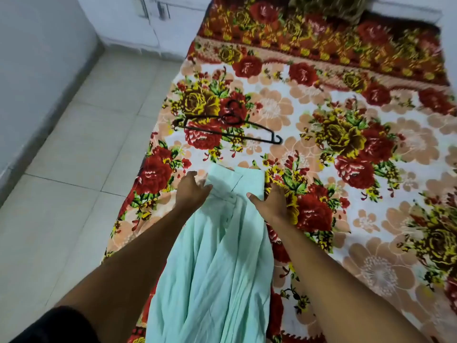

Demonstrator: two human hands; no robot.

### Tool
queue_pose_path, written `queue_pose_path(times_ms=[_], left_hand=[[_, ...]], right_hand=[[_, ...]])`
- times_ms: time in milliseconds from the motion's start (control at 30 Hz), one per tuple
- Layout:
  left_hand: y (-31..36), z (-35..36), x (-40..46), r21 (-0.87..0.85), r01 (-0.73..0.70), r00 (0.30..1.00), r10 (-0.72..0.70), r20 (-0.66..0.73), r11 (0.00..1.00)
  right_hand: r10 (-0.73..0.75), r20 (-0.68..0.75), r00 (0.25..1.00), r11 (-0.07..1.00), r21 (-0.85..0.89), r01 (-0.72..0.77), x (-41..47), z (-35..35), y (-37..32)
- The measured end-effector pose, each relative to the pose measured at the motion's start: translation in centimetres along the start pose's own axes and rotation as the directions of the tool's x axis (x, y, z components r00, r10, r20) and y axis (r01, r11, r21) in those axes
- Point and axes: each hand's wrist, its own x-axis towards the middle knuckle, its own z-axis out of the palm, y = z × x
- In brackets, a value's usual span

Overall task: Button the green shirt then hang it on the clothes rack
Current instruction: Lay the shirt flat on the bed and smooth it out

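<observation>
A pale mint green shirt (217,256) lies bunched lengthwise on the floral bedspread (371,169), its collar end pointing away from me. My left hand (191,191) rests at the collar's left side, fingers spread and touching the cloth. At the collar's right side is my right hand (270,203), fingers apart, thumb against the shirt's edge. Neither hand clearly grips the fabric. A black plastic hanger (230,127) lies flat on the bed beyond the shirt, apart from both hands.
The bed's left edge runs beside a pale tiled floor (81,169). A light wall (37,70) and white cabinet fronts (148,18) stand to the left and back. A dark patterned pillow (329,6) sits at the bed's far end.
</observation>
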Motion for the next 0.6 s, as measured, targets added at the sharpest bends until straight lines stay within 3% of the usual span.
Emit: queue_pose_path(times_ms=[67,167,333,467,600], left_hand=[[-0.1,0.9,1.2,0.047,0.076,0.996,-0.079,0.047,0.996],[-0.7,2.2,2.6,0.159,0.075,0.995,-0.084,0.047,0.984],[-0.7,2.7,3.1,0.082,0.083,0.989,-0.093,0.118,0.993],[0.0,1.2,1.6,-0.008,-0.005,0.995,0.006,0.096,1.0],[1.7,-2.5,-2.2,-0.074,-0.199,0.977,0.204,0.069,0.977]], right_hand=[[0.075,0.025,0.997,0.997,0.013,-0.075,1.6,1.0,0.4],[0.124,0.023,0.992,0.988,0.092,-0.126,3.5,2.0,0.9],[0.134,0.041,0.99,0.972,0.19,-0.14,4.2,2.1,0.7],[0.046,0.054,0.997,0.956,0.287,-0.06,1.8,0.5,0.0],[-0.072,0.027,0.997,0.922,0.382,0.056,-2.6,-3.1,-1.4]])
